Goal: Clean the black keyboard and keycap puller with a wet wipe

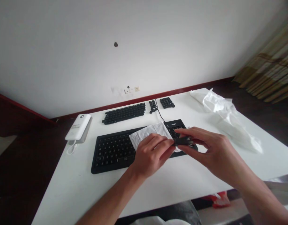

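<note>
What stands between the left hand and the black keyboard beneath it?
A white wipe lies across the black keyboard, directly under the left hand. The right hand holds a small black piece clear of it.

Bright, soft, diffuse light across the scene, and the direction's hard to call! Above the right hand's fingers (193, 132), the white wall (144, 37) glows pale, dulling to grey toward the top corners. Just under those fingers, only a faint soft shadow falls on the white table (71, 190). The small dark piece (182, 141) pinched there looks smeared, and the keyboard (113, 153) lettering left of the fingers goes mushy. Right of them, a crumpled plastic sheet (225, 115) catches gentle glare, while the wide lens bends the far-right curtain (268, 68) at the frame's edge.
</note>
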A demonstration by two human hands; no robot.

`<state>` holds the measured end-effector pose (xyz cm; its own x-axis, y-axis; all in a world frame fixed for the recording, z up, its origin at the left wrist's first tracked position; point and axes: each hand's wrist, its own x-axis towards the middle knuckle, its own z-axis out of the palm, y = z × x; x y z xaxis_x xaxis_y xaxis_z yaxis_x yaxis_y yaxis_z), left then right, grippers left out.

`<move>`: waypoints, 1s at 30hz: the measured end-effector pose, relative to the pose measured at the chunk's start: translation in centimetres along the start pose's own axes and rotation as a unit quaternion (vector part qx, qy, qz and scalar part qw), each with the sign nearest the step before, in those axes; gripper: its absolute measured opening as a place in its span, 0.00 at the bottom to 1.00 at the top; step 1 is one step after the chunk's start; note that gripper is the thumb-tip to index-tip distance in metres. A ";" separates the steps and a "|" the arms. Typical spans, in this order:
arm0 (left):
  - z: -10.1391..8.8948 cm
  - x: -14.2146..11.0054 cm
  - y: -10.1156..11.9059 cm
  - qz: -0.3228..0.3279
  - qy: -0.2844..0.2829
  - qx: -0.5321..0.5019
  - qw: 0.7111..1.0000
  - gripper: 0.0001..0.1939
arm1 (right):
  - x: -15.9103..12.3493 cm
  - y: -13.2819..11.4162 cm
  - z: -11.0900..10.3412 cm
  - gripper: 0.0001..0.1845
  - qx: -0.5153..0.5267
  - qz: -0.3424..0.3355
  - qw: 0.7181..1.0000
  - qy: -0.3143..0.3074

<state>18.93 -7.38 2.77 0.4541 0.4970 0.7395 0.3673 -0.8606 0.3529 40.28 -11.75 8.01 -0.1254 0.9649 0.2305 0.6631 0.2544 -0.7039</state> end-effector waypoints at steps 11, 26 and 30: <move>-0.4 -0.3 0.2 -0.050 0.007 -0.035 0.998 0.15 | 0.1 -1.7 0.5 0.13 0.008 -0.016 1.000 0.018; -0.1 -0.8 0.7 -0.027 -0.032 0.044 0.998 0.10 | -0.1 -1.7 0.7 0.14 0.003 -0.014 1.000 -0.015; -0.2 -1.0 0.9 -0.018 -0.040 0.067 0.997 0.09 | -0.5 -1.6 0.8 0.12 -0.003 -0.011 1.000 -0.017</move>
<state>18.67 -8.63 2.48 0.5000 0.5388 0.6780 0.4867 -0.8224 0.2946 38.68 -12.53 8.46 -0.1649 0.9606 0.2239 0.6643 0.2760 -0.6946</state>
